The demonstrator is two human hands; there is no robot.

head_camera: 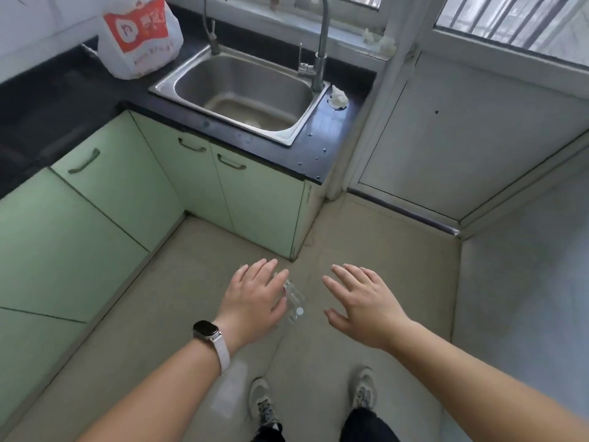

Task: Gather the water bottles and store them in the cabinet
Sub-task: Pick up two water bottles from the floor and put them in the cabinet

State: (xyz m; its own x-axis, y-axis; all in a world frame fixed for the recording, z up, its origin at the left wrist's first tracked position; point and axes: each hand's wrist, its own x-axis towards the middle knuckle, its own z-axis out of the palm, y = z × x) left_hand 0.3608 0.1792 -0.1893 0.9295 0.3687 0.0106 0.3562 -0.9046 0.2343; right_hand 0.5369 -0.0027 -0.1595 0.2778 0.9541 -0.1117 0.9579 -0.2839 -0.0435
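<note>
A clear water bottle (pixel 294 299) is lying on its side on the floor (pixel 366 237), below the closed green cabinet (pixel 255 193). The left grip (pixel 255 301) is hovering released, partly covering it; the right grip (pixel 363 304) is spreading released just beside. A bulging white bag (pixel 140 36) is sitting on the table (pixel 318 145) by the sink (pixel 159 87).

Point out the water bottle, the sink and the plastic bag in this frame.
water bottle (pixel 294 299): head view, on its clear body, above the white cap.
sink (pixel 242 87): head view, on the bare inside of the basin.
plastic bag (pixel 140 36): head view, on its red printed front.
</note>
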